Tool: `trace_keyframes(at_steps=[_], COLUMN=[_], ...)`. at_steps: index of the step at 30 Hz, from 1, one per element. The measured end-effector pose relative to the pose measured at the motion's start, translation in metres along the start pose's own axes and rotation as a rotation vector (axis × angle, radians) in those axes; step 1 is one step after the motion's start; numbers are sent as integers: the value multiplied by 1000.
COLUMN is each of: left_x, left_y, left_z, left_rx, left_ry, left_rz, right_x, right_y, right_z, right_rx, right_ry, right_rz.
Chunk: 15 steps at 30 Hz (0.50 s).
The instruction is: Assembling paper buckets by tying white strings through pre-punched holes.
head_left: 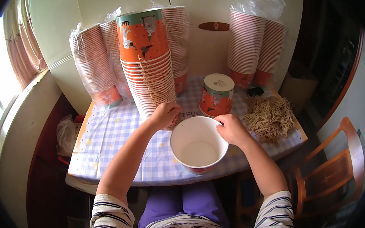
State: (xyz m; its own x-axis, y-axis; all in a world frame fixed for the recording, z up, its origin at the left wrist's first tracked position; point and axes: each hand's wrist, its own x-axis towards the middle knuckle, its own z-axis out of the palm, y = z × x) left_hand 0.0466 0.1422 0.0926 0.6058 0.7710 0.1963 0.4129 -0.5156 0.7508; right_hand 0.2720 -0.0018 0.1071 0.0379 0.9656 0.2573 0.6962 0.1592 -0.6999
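A white-lined paper bucket [199,147] stands open end up near the table's front edge, tilted towards me. My right hand [232,130] grips its right rim, the thumb over the edge. At the bucket's upper left my left hand [166,116] is closed, fingers curled; what it holds, if anything, is hidden. Just behind that hand rises a tall stack of nested upside-down paper buckets [145,68], orange and green, with several tan cords [153,79] hanging down its side. One upside-down bucket [217,95] sits behind the open one. To the right lies a tangled heap of tan cords [270,117].
Plastic-wrapped bucket stacks stand at the back left [93,62] and back right [245,46]. A small black object [255,92] lies by the cord heap. The checked tablecloth [115,151] covers the table. A wooden chair [328,172] is at the right.
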Motion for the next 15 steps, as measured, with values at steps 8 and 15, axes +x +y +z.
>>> trace_keyframes(at_steps=[8,15], left_x=[-7,2], left_y=[35,54], left_z=[2,21], left_rx=[260,782], left_ry=[-280,-339], left_rz=[121,11], right_x=[1,1], right_y=[2,-10], right_z=[-2,-3], right_rx=[-16,2], right_ry=[-10,-51], right_rz=[10,-12])
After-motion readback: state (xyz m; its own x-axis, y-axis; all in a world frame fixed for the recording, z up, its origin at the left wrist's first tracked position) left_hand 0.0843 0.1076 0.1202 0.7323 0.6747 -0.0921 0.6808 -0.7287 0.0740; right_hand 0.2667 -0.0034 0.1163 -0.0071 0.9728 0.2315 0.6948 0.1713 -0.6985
